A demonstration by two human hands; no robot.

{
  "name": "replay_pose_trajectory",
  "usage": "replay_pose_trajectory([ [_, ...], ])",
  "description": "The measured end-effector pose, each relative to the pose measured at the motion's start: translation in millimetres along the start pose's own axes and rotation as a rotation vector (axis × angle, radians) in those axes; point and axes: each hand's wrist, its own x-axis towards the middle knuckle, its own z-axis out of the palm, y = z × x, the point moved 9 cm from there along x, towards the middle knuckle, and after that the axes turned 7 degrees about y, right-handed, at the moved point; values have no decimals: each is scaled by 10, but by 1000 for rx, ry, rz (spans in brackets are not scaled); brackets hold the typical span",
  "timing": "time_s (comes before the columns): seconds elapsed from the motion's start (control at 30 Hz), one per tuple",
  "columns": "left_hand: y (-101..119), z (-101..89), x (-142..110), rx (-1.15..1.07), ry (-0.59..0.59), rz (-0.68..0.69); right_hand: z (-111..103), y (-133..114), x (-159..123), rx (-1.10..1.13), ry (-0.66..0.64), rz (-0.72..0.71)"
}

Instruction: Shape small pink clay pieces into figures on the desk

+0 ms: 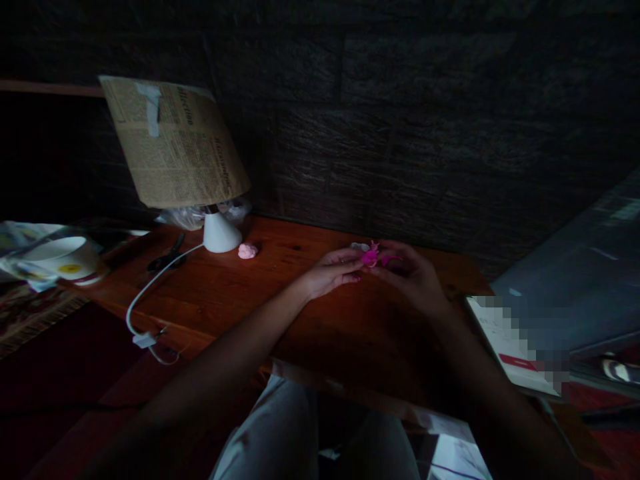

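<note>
Pink piece (370, 257) pinched between two hands

Near the table's (280, 293) back edge, the left hand (333, 275) and right hand (420, 277) grip it with thumbs and fingers nearly closed. A thin tip points upward; its long axis is unclear. The lampshade's (175, 157) newsprint shows a word like "affection"; smaller print is illegible.

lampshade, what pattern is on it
The lampshade has dark newspaper-style print on tan, best seen in the head view.
</note>
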Motion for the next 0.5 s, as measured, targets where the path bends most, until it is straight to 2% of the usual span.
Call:
replay_pose_trajectory([
  [0.13, -16, 13, -19, 22, -11, -4, 69, 59, -21, -45, -57, 22],
  [0.3, -52, -9, 20, 140, -28, 18, 45, 68, -12, -83, -36, 7],
  [0.37, 11, -74, 62, 248, 1, 100, 22, 73, -7, -141, -32, 3],
  [0.43, 167, -175, 81, 385, 78, 265, -3, 89, -7, -228, -44, 5],
  [0.5, 313, -262, 61, 623, 172, 414, -19, 112, -13, -305, -89, 13],
])
